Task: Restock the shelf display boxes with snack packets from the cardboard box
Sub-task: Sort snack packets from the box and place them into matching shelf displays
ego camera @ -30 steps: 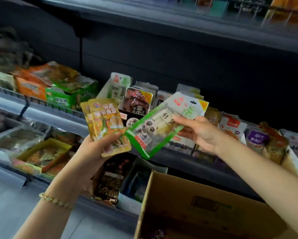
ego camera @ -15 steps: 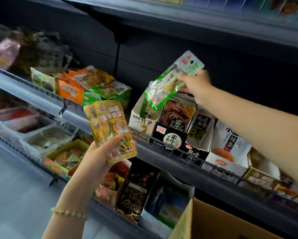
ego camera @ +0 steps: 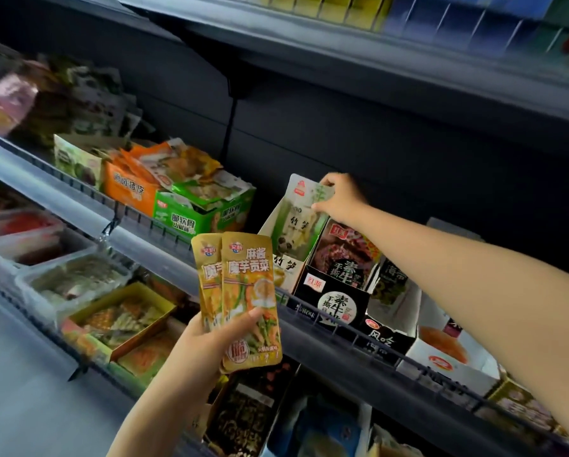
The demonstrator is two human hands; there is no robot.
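My left hand [ego camera: 210, 341] grips two gold-yellow snack packets [ego camera: 243, 291] upright in front of the shelf edge. My right hand [ego camera: 337, 196] reaches up to the middle shelf and pinches the top of a green-and-white bamboo-shoot packet [ego camera: 296, 222], which stands inside the white display box [ego camera: 284, 268] at the left end of a row of boxes. The cardboard box is out of view.
A black display box [ego camera: 334, 298] of dark packets stands right of the white one, then more boxes. Orange [ego camera: 128, 189] and green [ego camera: 190, 219] boxes sit further left. Trays and boxes fill the lower shelf [ego camera: 111, 321]. A dark shelf [ego camera: 342, 54] overhangs above.
My right hand has lowered the green packet from above the row down into the white display box. My left hand keeps the yellow packets in about the same place. The view has tilted upward.
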